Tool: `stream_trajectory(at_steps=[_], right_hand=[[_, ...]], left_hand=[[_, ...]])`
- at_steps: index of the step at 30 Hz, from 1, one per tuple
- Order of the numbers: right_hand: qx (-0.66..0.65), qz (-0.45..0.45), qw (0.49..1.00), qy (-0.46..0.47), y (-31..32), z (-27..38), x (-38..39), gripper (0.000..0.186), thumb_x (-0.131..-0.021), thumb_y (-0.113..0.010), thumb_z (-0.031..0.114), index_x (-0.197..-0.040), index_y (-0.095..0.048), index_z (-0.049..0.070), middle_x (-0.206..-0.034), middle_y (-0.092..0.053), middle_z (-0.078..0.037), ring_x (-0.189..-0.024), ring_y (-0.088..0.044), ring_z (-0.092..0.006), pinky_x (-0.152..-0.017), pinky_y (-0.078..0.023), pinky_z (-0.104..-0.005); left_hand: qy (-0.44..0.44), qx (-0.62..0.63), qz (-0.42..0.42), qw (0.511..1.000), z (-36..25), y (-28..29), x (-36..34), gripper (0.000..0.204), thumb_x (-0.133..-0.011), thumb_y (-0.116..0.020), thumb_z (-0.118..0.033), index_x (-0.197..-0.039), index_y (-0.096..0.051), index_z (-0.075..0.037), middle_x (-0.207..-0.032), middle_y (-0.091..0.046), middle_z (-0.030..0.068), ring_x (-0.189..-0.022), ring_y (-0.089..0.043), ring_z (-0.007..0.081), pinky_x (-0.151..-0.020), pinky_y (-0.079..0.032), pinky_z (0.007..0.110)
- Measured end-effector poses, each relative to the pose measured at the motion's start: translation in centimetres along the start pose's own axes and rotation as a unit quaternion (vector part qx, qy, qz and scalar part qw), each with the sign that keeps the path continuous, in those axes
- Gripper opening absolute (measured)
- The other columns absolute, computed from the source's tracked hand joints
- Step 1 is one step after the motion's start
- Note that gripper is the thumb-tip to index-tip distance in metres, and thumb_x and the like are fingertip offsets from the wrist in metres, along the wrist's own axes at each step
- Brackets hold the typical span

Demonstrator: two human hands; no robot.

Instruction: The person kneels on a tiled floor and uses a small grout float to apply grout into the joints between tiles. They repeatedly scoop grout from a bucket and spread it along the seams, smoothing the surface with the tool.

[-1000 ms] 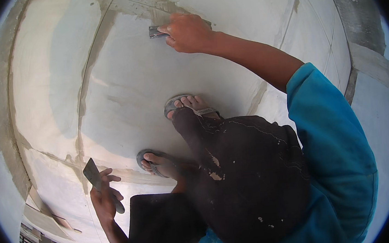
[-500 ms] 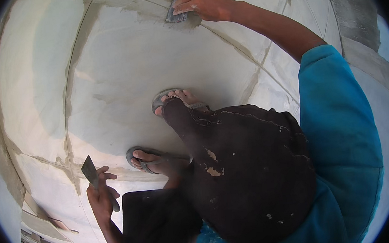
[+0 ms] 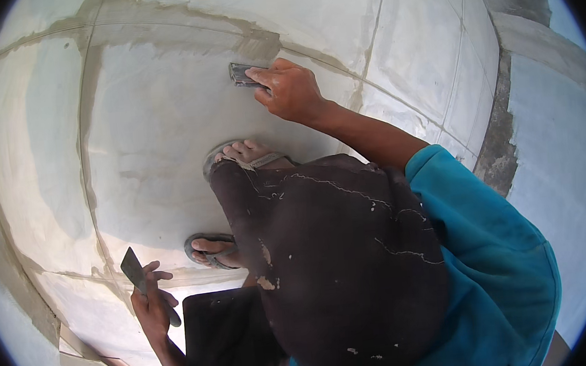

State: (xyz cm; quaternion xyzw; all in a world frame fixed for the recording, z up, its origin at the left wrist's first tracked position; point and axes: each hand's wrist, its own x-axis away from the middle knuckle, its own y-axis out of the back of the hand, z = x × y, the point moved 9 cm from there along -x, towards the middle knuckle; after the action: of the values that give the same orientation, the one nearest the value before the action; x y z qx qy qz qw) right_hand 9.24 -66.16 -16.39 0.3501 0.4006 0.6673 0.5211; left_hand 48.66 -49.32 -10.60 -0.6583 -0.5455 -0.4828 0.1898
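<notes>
A pale panelled floor (image 3: pixel 155 118) fills the view, crossed by dark joints with grey-brown smears (image 3: pixel 260 44) of what looks like filler along them; the right hand (image 3: pixel 293 91) has its grip closed on a flat rectangular scraper (image 3: pixel 242 74), which is just beside the smeared joint; whether its blade touches the floor I cannot tell. The left hand (image 3: pixel 152 308) holds a putty knife (image 3: pixel 132 268) by the handle, blade pointing up and away, some fingers spread off it; both sandals (image 3: pixel 193 249) are planted on the panel between the hands. A tilted scraper could gouge the filler if it is soft, or leave a ridge if pressed unevenly; the loose left grip might let the knife slip; a shifted sandal could scuff a smeared seam.
</notes>
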Motion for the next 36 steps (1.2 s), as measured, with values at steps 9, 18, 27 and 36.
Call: stream_trajectory(at_steps=[9, 18, 27, 36], right_hand=[[0.055, -0.074, 0.933, -0.349, 4.2, -9.6, 0.6, 0.024, -0.076, -0.065, 0.027, -0.089, -0.072, 0.009, -0.060, -0.063, -0.008, -0.055, -0.060, -0.0223, -0.058, -0.048, -0.0359], [-0.001, -0.121, 0.951, -0.284, 1.5, -5.6, -4.2, 0.017, -0.073, -0.065, 0.025, -0.074, -0.067, 0.007, -0.050, -0.056, -0.006, -0.047, -0.054, -0.0222, -0.052, -0.044, -0.0367], [-0.302, -0.016, 0.921, -0.245, -1.5, 0.6, -10.0, 0.032, -0.076, -0.067, 0.019, -0.102, -0.067, 0.000, -0.076, -0.069, -0.009, -0.063, -0.062, -0.0148, -0.060, -0.050, -0.0303], [0.100, -0.099, 0.948, -0.285, 11.2, -13.2, 8.2, 0.040, -0.080, -0.065, 0.014, -0.119, -0.060, 0.006, -0.100, -0.071, -0.013, -0.085, -0.066, -0.0235, -0.073, -0.053, -0.0342]], left_hand=[[0.033, 0.042, -0.020, 0.998, 2.4, 0.2, 1.3, 0.042, -0.101, -0.042, -0.033, -0.116, -0.057, 0.003, -0.085, -0.066, 0.0099, -0.044, -0.054, 0.0099, -0.041, -0.039, 0.022], [0.010, 0.026, 0.001, 1.000, 1.3, 0.4, 0.9, 0.041, -0.101, -0.042, -0.032, -0.117, -0.057, 0.003, -0.085, -0.065, 0.0101, -0.045, -0.054, 0.0099, -0.041, -0.039, 0.022], [-0.023, 0.046, -0.032, 0.998, 1.1, 0.5, 0.8, 0.041, -0.101, -0.042, -0.032, -0.117, -0.055, 0.004, -0.084, -0.065, 0.0108, -0.043, -0.052, 0.0101, -0.040, -0.039, 0.022], [-0.005, 0.030, 0.015, 0.999, 3.0, -0.3, 0.2, 0.045, -0.101, -0.042, -0.036, -0.119, -0.055, 0.003, -0.085, -0.064, 0.0113, -0.043, -0.052, 0.0102, -0.040, -0.039, 0.023]])
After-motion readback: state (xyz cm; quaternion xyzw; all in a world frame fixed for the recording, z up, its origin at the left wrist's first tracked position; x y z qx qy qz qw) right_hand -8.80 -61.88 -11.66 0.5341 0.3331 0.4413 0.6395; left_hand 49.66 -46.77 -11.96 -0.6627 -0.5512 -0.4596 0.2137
